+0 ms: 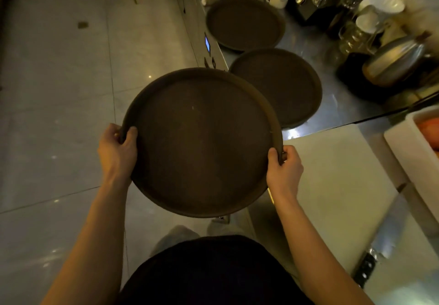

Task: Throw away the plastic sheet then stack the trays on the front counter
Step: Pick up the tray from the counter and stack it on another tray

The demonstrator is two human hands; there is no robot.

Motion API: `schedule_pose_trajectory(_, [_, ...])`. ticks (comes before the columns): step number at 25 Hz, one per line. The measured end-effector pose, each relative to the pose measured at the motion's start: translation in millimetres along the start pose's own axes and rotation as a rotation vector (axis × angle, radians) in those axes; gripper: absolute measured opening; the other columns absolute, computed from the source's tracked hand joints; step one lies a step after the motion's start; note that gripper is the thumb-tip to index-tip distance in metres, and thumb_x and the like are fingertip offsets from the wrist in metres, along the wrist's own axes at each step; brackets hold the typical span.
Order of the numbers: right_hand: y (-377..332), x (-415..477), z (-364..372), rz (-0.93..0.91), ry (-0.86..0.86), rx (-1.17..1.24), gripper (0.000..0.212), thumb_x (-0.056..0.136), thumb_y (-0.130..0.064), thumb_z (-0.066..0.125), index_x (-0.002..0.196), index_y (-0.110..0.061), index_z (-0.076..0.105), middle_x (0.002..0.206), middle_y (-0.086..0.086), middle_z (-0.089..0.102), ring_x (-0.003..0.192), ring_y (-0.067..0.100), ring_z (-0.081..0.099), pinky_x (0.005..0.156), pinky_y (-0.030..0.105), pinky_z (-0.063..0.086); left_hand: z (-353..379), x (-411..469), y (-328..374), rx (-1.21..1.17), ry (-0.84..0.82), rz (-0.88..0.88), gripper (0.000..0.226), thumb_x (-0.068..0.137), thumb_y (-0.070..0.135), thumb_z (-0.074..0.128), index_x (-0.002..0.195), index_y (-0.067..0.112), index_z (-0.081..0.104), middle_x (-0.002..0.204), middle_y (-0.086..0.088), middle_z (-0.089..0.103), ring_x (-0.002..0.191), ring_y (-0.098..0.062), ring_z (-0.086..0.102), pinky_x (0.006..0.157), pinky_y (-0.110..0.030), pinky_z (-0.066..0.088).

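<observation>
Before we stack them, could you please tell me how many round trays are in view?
3. One dark round tray is held in both hands, one lies on the steel counter just beyond, one farther back. More could be nested unseen.

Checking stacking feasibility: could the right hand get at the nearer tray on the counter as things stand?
Probably not yet: the right hand and left hand both grip the held tray, which overlaps the nearer counter tray.

Three round dark-brown trays: one held, two on the steel counter (all empty), plus one white cutting board.
</observation>
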State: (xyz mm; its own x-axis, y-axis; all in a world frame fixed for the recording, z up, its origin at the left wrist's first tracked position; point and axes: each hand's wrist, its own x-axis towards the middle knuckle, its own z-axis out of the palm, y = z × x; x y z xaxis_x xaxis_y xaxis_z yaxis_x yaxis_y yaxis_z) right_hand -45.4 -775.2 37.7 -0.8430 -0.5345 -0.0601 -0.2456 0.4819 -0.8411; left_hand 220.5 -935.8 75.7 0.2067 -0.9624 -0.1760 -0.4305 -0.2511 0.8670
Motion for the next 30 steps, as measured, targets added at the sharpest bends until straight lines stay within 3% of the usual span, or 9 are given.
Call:
schedule_pose_trajectory(4, [-14,43,13,0.037,0.006,-0.003,0.018,0.093,-0.028,0.056,0.083,-0.013,0.057,0.071,-0.001,0.058,0.066,0.015,0.055,0.067,0.043,0.050,26,30,19,0.028,-0.010,-0.005,0.021,0.094,0.033,0.056,0.094,0.013,0.055,0.098,-0.018,0.065,0.085,-0.028,0.063,0.071,-0.043,0.055])
schedule_pose_trajectory(8, [-29,74,35,0.075,0.032,-0.024,0.012,0.094,-0.026,0.056,0.086,-0.018,0.056,0.075,-0.002,0.059,0.070,0.012,0.057,0.071,0.039,0.053,52,75,30,0.050,-0.042,-0.009,0.023,0.092,0.036,0.056,0.095,0.013,0.055,0.095,-0.018,0.064,0.089,-0.034,0.064,0.076,-0.052,0.056])
schedule_pose_trajectory(12, [-48,95,66,0.138,0.104,-0.040,0.015,0.094,-0.028,0.055,0.087,-0.015,0.056,0.075,0.003,0.059,0.070,0.018,0.058,0.069,0.038,0.053,75,132,48,0.056,-0.124,0.025,0.021,0.094,0.034,0.054,0.096,0.013,0.054,0.087,-0.007,0.059,0.079,-0.022,0.060,0.068,-0.041,0.054])
schedule_pose_trajectory(18, [-86,104,112,0.281,0.271,-0.064,0.015,0.095,-0.023,0.054,0.084,-0.013,0.053,0.068,-0.003,0.049,0.061,0.009,0.048,0.057,0.022,0.036,109,233,91,0.132,-0.296,0.100,0.023,0.089,0.032,0.057,0.094,0.009,0.056,0.090,-0.015,0.060,0.080,-0.025,0.057,0.063,-0.036,0.044])
schedule_pose_trajectory(23, [-95,94,134,0.406,0.410,-0.113,0.011,0.096,-0.024,0.055,0.089,-0.015,0.053,0.072,-0.006,0.050,0.066,0.004,0.047,0.059,0.017,0.036,141,273,103,0.173,-0.474,0.141,0.014,0.086,0.026,0.057,0.084,0.014,0.048,0.085,-0.013,0.057,0.075,-0.024,0.054,0.055,-0.031,0.039])
schedule_pose_trajectory(28, [-76,85,133,0.527,0.475,-0.102,0.017,0.096,-0.024,0.054,0.087,-0.010,0.054,0.073,0.004,0.052,0.065,0.016,0.048,0.066,0.032,0.040,177,277,107,0.225,-0.694,0.108,0.013,0.089,0.025,0.056,0.096,0.015,0.054,0.095,-0.011,0.061,0.087,-0.024,0.059,0.072,-0.039,0.049])
schedule_pose_trajectory(30, [-65,90,133,0.562,0.504,-0.106,0.019,0.096,-0.024,0.053,0.087,-0.008,0.054,0.072,0.004,0.051,0.064,0.015,0.046,0.062,0.033,0.040,197,276,112,0.246,-0.745,0.113,0.013,0.089,0.025,0.056,0.098,0.016,0.054,0.094,-0.008,0.060,0.085,-0.022,0.059,0.071,-0.037,0.049])
